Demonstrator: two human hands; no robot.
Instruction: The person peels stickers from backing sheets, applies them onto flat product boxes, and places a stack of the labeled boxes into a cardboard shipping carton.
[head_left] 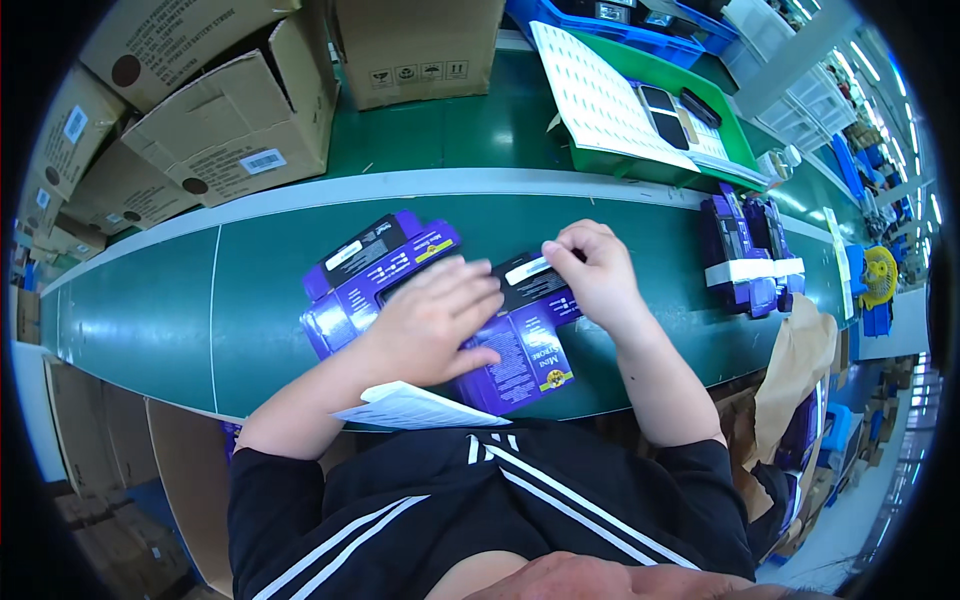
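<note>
Two flattened purple-and-black cardboard boxes lie in front of me on the green table. My left hand is open, slightly blurred, its fingers stretched out between the two boxes and partly covering both. My right hand is closed, thumb and forefinger pinched at the black end flap of the right box, beside a white label. The left box also bears a white label on its black flap. A white sheet sticks up at the table's front edge, below my left wrist.
A banded bundle of purple boxes stands to the right. A green tray beyond holds a sticker sheet and phone-like devices. Cardboard cartons crowd the far left. Brown paper hangs by the right front edge.
</note>
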